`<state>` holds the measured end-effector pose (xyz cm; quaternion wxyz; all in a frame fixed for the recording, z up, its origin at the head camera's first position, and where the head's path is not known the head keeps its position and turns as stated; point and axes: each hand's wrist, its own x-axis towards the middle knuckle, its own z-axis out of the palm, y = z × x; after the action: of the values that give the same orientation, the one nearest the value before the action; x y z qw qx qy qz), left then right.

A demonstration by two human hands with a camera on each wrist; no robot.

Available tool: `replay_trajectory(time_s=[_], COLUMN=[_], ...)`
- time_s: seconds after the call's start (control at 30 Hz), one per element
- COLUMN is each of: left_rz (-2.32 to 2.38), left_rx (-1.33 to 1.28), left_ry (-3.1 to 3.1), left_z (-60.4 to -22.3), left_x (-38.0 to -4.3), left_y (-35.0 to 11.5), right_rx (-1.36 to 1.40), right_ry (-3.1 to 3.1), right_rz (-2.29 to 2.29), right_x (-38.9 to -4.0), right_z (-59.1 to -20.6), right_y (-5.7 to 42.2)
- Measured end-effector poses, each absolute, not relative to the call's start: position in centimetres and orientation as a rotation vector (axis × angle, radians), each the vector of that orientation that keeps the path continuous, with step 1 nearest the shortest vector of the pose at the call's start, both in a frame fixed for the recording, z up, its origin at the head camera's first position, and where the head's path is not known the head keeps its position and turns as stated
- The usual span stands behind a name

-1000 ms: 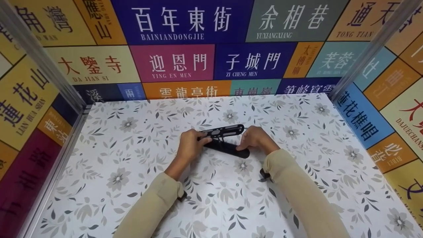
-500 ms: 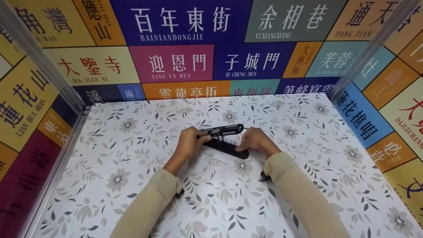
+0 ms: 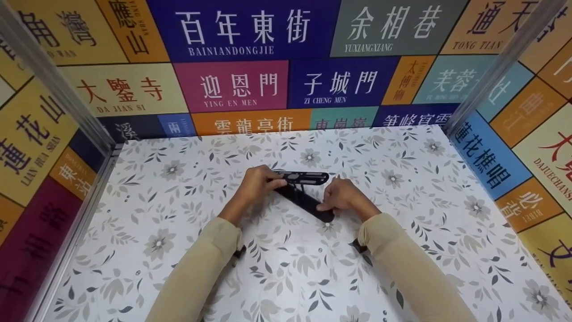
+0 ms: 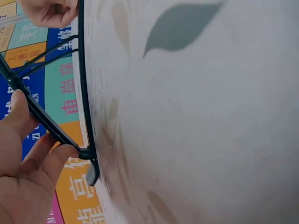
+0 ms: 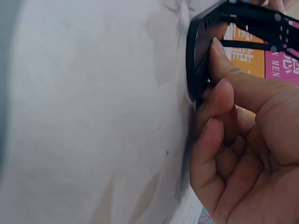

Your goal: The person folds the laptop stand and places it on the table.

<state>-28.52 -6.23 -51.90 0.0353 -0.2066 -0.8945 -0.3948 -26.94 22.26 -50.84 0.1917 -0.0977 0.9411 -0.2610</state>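
Observation:
A black folding stand (image 3: 300, 201) is spread into a V in the middle of the table, its hinge to the left. Its slotted upper arm (image 3: 308, 177) and solid lower plate are joined by thin struts, which show in the left wrist view. My left hand (image 3: 255, 185) pinches the upper arm near the hinge, thumb on one side and fingers on the other. At the right end of the lower plate (image 5: 198, 60), my right hand (image 3: 343, 197) pinches the edge between thumb and curled fingers. Part of the hinge is hidden behind the left hand in the head view.
A white cloth with grey leaves and flowers covers the table (image 3: 156, 277). Colourful sign-printed panels (image 3: 232, 85) rise at the back and both sides. Metal posts (image 3: 496, 71) stand at the rear corners. A dark band (image 3: 359, 246) sits at the right cuff.
The V of the stand has widened. My right hand has moved slightly toward the near edge with the lower plate's end; the left hand has shifted a little up and keeps its grip.

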Motion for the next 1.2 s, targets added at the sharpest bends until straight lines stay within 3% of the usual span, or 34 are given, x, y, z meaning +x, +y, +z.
replay_trajectory(time_s=[0.27, 0.77, 1.03, 1.2], left_rz=[-1.319, -1.576, -1.822, -1.831], left_rx=[-0.783, -0.905, -1.219, -1.275], left_ry=[-2.699, -2.711, -2.655, -2.685], left_z=[-52.7, -53.0, -53.0, -52.7], left_x=[-30.0, -32.3, -33.1, -33.5], left_y=[-6.1, -5.3, -3.4, -4.2], right_rx=[-0.186, -0.055, -0.004, 0.086], right_ry=[2.503, 2.576, 2.162, 2.28], right_rz=[-0.945, -0.942, -1.17, -1.275], right_x=[-25.1, -22.7, -19.5, -18.9], right_z=[-51.4, -50.8, -51.8, -51.7], right_y=[21.9, 19.8, 15.9, 15.4])
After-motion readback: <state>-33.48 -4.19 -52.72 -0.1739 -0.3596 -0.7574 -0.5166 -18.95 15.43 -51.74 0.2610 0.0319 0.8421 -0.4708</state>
